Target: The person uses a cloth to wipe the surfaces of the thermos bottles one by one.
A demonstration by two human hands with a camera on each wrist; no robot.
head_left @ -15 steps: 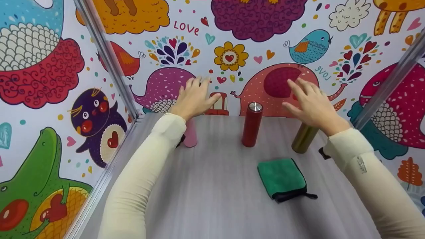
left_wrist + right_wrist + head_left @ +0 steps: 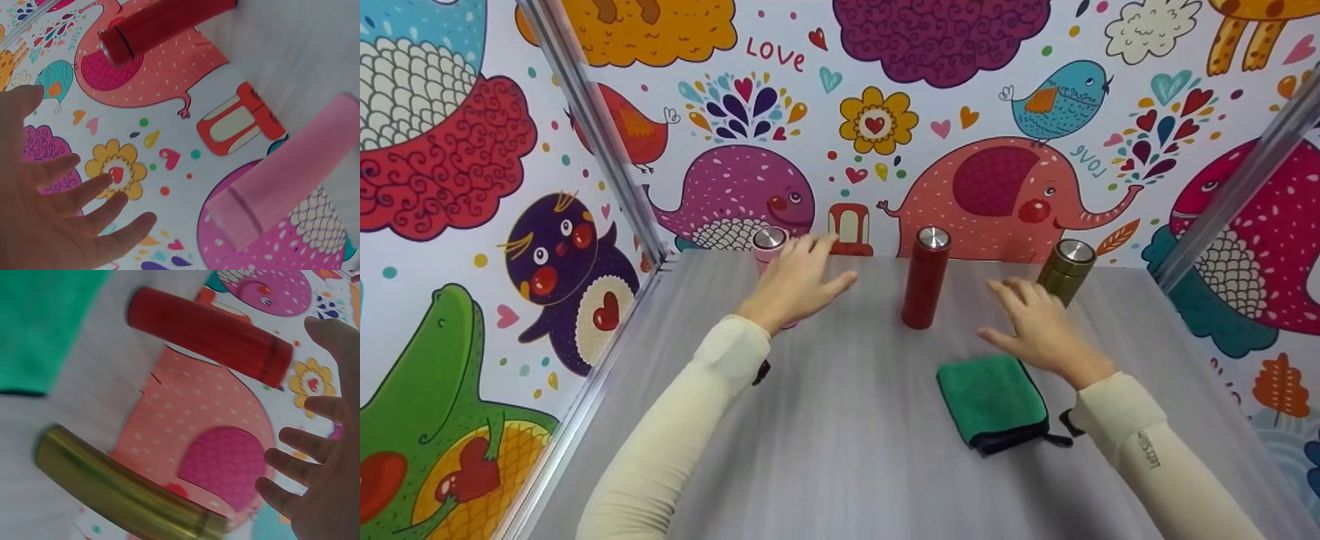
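My left hand [image 2: 796, 285] hovers in front of the pink thermos bottle [image 2: 769, 244], fingers spread and holding nothing; it covers much of the bottle in the head view. In the left wrist view the pink bottle [image 2: 287, 174] shows apart from the fingers. My right hand [image 2: 1039, 326] is raised in front of the olive-gold thermos bottle [image 2: 1066, 271], also with nothing in it. Between the hands a red thermos bottle [image 2: 926, 285] stands upright with a steel-topped lid. A folded green cloth [image 2: 994, 397] with dark edging lies on the table, just below the right hand in the head view.
The grey table [image 2: 825, 450] meets a wall [image 2: 877, 187] printed with cartoon animals at its back. Metal posts [image 2: 596, 127] rise at the back corners. A printed side panel [image 2: 480, 337] borders the left edge.
Both hands have come down and nearer, the right one also slightly leftward. The tops of the pink and olive-gold bottles are now uncovered in the head view.
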